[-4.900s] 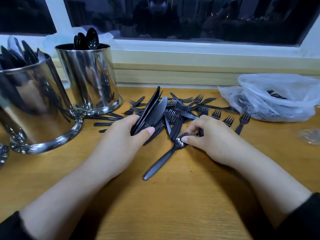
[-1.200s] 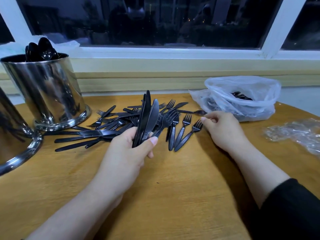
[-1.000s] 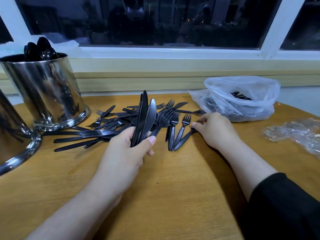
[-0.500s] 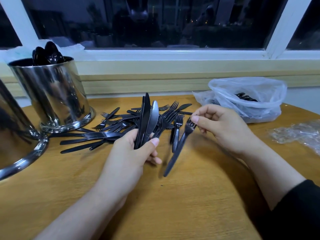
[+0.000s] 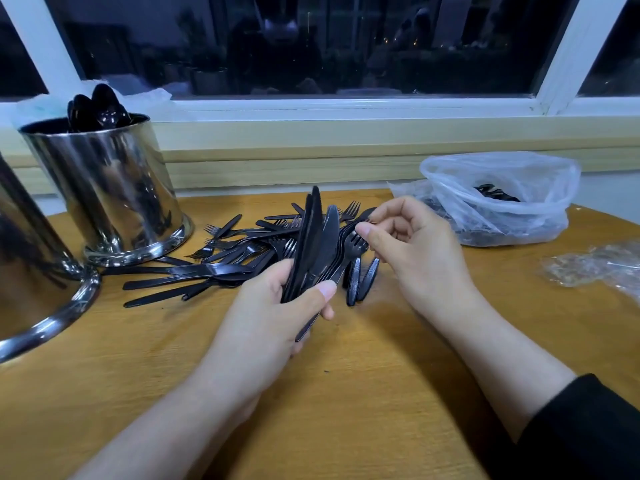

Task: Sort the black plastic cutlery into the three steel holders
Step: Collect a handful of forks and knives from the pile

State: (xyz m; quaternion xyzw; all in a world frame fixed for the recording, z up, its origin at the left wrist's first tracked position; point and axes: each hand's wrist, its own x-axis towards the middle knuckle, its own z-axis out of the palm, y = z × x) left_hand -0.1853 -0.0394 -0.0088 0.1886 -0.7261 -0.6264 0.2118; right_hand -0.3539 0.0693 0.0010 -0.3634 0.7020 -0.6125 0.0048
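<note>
Spoons already stand in the far holder (image 5: pixel 104 188), but the left hand (image 5: pixel 263 317) grips a bundle of knives (image 5: pixel 313 244), the right hand (image 5: pixel 412 247) pinches a fork (image 5: pixel 353 245), and many pieces (image 5: pixel 221 265) lie on the tabletop (image 5: pixel 346 393).

Warm indoor light from above brightens the wooden surface (image 5: pixel 346 410), while the window (image 5: pixel 311 46) is dark and shows faint reflections. Soft shadows trail beside both forearms. Glare streaks the steel holder (image 5: pixel 107 188), and wide-angle distortion bends the frame edges.
</note>
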